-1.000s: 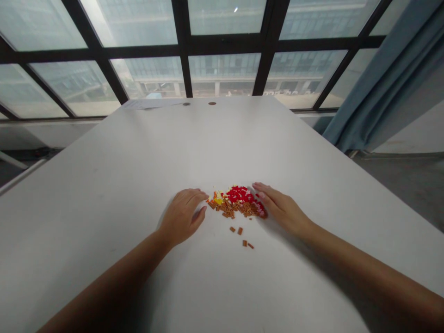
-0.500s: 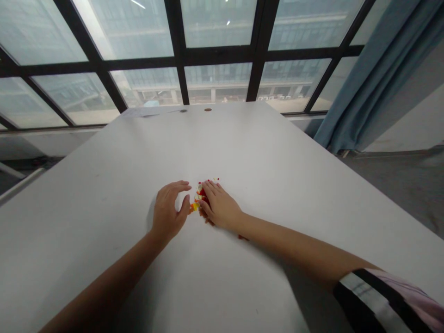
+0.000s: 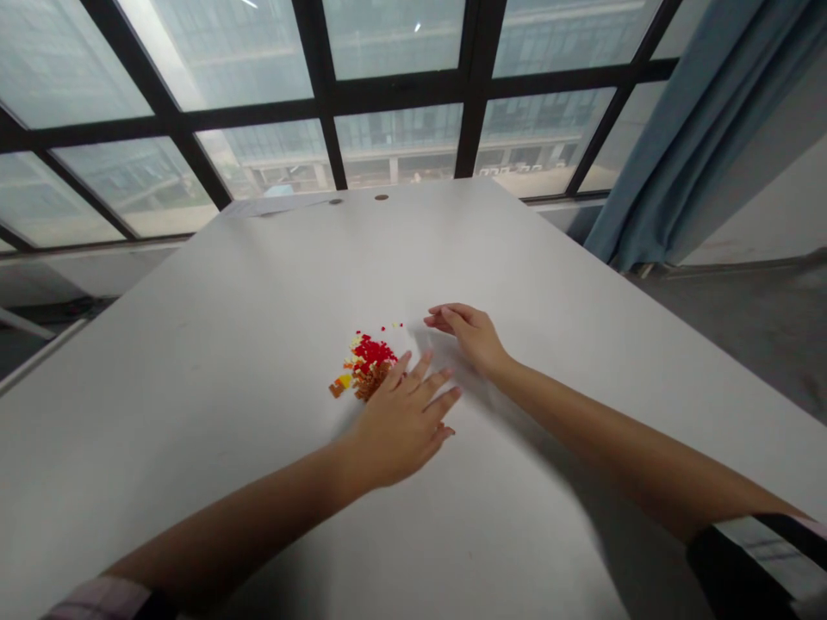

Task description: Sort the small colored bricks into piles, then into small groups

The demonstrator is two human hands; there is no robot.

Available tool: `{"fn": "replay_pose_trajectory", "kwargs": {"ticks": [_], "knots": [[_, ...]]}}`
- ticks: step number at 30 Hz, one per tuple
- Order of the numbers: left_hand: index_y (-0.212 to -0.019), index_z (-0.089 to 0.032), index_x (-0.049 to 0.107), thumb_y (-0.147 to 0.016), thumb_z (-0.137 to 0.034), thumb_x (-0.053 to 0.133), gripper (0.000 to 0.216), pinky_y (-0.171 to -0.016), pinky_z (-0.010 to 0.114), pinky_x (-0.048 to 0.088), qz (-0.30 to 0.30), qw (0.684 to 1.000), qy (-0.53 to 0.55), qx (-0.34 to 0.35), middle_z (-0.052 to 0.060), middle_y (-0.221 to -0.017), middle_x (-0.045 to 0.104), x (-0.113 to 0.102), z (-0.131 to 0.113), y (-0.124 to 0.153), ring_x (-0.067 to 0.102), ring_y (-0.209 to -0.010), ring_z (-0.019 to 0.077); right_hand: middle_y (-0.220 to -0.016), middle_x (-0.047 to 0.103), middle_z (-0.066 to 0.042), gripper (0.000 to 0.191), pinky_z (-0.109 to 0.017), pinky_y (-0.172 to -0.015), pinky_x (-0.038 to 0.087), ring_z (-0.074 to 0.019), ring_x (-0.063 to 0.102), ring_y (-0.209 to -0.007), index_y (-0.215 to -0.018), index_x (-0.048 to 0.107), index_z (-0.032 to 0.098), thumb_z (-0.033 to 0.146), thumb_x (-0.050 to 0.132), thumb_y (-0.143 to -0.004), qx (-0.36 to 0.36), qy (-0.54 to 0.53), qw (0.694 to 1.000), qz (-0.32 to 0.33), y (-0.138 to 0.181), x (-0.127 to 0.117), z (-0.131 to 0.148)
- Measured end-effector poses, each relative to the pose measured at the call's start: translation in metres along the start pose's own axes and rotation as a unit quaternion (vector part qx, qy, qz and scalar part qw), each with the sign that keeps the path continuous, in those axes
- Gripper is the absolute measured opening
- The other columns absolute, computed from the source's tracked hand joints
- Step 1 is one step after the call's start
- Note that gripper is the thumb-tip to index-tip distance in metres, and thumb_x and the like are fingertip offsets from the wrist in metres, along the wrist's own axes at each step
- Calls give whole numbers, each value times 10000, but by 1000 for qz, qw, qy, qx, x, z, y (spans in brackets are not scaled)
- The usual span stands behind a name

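Observation:
A small heap of tiny red, brown, orange and pale yellow pieces (image 3: 373, 355) lies on the white table (image 3: 310, 275); they look like little toy bricks. My left hand (image 3: 401, 422) is open, palm down with fingers spread, just in front of the heap on its right side, and hides part of it. Under its fingers, a bit of brown shows at the right. To the right and farther back, my right hand (image 3: 469, 331) hovers over the table, fingers stretched forward and apart from the heap. Nothing shows in it.
A few loose red and yellow bits lie just behind the heap. At the far table edge are two round dark spots (image 3: 381, 197) and a flat sheet (image 3: 271, 207). Behind stand black-framed windows (image 3: 401, 95), with a blue curtain (image 3: 672, 155) at the right.
My right hand has lifted off the heap and moved right and back, uncovering the pieces. My left hand has come from the left side across the front, to the heap's right.

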State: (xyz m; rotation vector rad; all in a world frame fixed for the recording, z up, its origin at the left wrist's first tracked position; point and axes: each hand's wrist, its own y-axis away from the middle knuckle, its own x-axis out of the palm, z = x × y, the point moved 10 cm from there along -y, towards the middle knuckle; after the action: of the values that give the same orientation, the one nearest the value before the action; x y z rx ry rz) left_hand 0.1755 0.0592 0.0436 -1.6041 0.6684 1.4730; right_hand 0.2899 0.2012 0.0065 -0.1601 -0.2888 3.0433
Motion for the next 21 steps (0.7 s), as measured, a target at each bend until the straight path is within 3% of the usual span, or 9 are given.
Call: {"fn": "replay_pose_trajectory", "kwargs": {"ticks": [3, 6, 11, 15, 21], "knots": [[-1503, -205, 417, -991, -584, 438, 638, -1209, 597, 216, 68, 998, -3, -18, 159, -1577, 393, 21, -13, -20, 272, -1496, 390, -856, 769, -84, 333, -415, -899, 565, -201, 735, -847, -924, 693, 197, 498, 555, -890, 6, -18, 999, -38, 3, -15, -4], [-1531, -232, 373, -1012, -542, 406, 606, -1200, 617, 225, 92, 995, -10, -23, 165, -1593, 359, 34, -11, -29, 251, -1498, 413, -774, 745, -60, 343, -408, -864, 566, -196, 719, -784, -897, 695, 203, 523, 583, -853, 4, -25, 998, -51, 4, -21, -4], [-1531, -219, 378, -1044, -383, 375, 513, -1223, 600, 210, 88, 990, -48, -99, 110, -1621, 323, 38, 31, -26, 217, -1512, 393, -686, 711, -33, 346, -383, -783, 558, -192, 691, -697, -853, 701, 208, 542, 629, -799, 0, -27, 999, -42, 8, -24, -4], [-1530, -128, 372, -1040, -364, 380, 544, -1223, 573, 229, 97, 974, -68, -193, 183, -1602, 332, 45, 73, -29, 246, -1497, 413, -654, 696, -26, 361, -368, -745, 548, -186, 676, -664, -850, 694, 205, 552, 613, -798, -1, -29, 999, -42, 7, -24, -6], [-1527, -51, 327, -1039, -368, 342, 582, -1195, 516, 309, 85, 970, -71, -215, 236, -1595, 315, 53, 94, -39, 304, -1484, 377, -642, 688, -24, 347, -348, -724, 529, -178, 660, -644, -858, 696, 200, 525, 578, -820, -9, -10, 999, -32, 9, -22, -2]]}}
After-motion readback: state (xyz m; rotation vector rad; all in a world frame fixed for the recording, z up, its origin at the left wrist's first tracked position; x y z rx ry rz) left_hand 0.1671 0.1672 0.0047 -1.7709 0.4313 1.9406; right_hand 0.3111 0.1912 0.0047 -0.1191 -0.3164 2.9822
